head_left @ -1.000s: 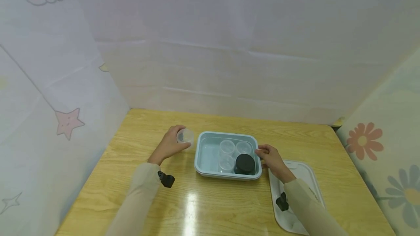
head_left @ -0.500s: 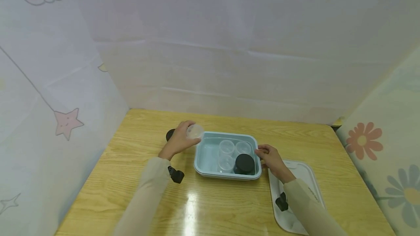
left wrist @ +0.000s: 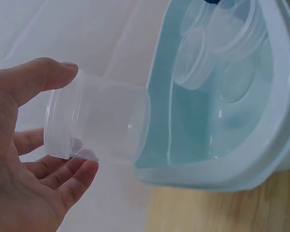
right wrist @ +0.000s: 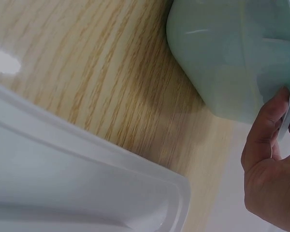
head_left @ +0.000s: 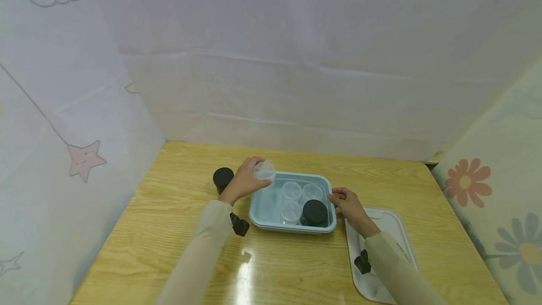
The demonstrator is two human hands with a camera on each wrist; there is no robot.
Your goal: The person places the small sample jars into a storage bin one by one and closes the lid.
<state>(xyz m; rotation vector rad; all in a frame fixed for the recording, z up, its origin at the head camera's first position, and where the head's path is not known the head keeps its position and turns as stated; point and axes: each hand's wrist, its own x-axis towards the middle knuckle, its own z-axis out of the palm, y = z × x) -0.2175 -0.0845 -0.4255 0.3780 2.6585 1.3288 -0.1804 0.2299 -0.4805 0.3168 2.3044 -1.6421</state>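
My left hand (head_left: 246, 179) holds a clear plastic jar (left wrist: 108, 118) by its ribbed lid end, thumb on one side and fingers on the other. The jar hangs over the left end of a light blue plastic bin (head_left: 262, 224). Inside the bin's right half stand several clear jars (head_left: 291, 191) and one black-lidded jar (head_left: 314, 212). On the bin's right rim, my right hand (head_left: 349, 206) pinches the edge between thumb and fingers, as the right wrist view shows (right wrist: 268, 145).
A second black-lidded jar (head_left: 223, 178) stands on the wooden table (head_left: 190, 248) left of the bin, partly behind my left hand. A white lid-like tray (head_left: 391, 225) lies at the right, under my right forearm. Printed cloth walls (head_left: 271, 107) enclose the table's back and sides.
My left hand has carried the clear jar rightward from beside the bin to over its left end. The black-lidded jar on the table has come into sight. My right hand stays on the rim.
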